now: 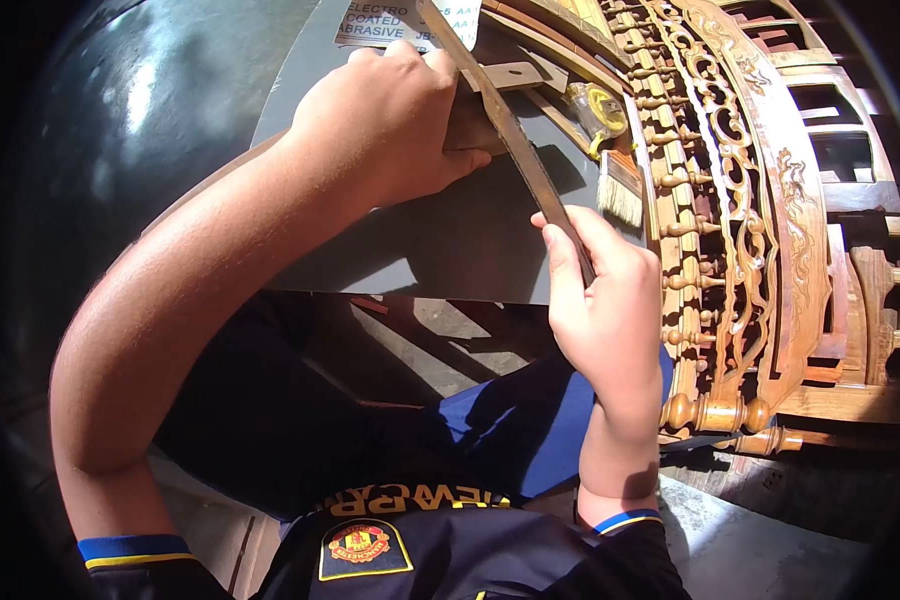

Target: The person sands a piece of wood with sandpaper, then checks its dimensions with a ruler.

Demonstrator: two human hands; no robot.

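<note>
My left hand (385, 125) presses down on a grey sheet of abrasive paper (450, 245) and grips the far part of a long metal blade (515, 140) that lies slanted across it. My right hand (600, 300) holds the near end of the same blade between thumb and fingers. Printed text on the sheet's back shows at the top. The sheet rests over my lap, its near edge above my dark shorts.
A carved wooden panel (740, 220) with turned spindles stands at the right, close to my right hand. A small paintbrush (620, 190) and a yellow tape measure (600, 105) lie by the sheet's right edge. More wooden frames (850, 150) sit at far right.
</note>
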